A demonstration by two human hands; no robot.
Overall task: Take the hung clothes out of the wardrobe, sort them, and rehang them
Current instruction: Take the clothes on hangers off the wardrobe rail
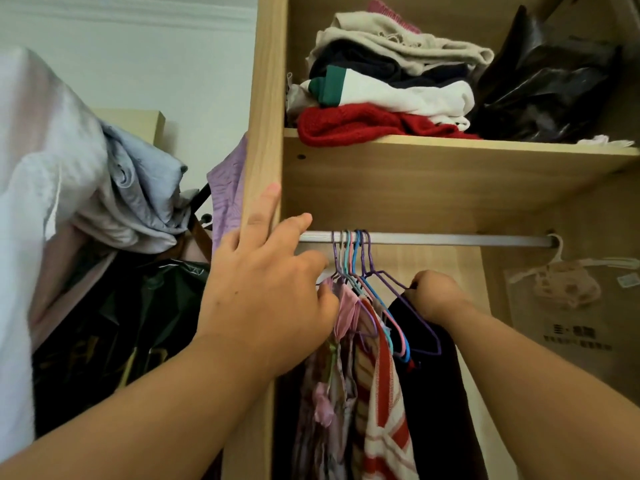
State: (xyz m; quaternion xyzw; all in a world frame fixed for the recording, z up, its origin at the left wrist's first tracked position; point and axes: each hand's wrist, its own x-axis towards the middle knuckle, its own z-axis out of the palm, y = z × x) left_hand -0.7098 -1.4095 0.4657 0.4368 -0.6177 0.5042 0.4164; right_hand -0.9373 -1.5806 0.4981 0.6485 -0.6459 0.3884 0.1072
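Observation:
A metal rail (450, 240) crosses the wardrobe under a shelf. Several wire hangers (351, 251) in purple, blue and pink hang bunched at its left end. They carry a pink floral garment (329, 393), a red and white striped top (384, 410) and a dark navy garment (436, 393). My left hand (266, 289) reaches in at the bunch's left side, fingers spread; the index finger lies along the wardrobe's side panel and lower fingers touch the pink garment. My right hand (436, 296) grips the purple hanger's shoulder with the navy garment.
The shelf (450, 147) above holds folded clothes (381, 88) and a black plastic bag (543, 88). A white hanger with a small pale item (564, 282) hangs at the rail's right end. Outside, left of the wardrobe, clothes (69, 168) and a black bag (121, 323) are piled.

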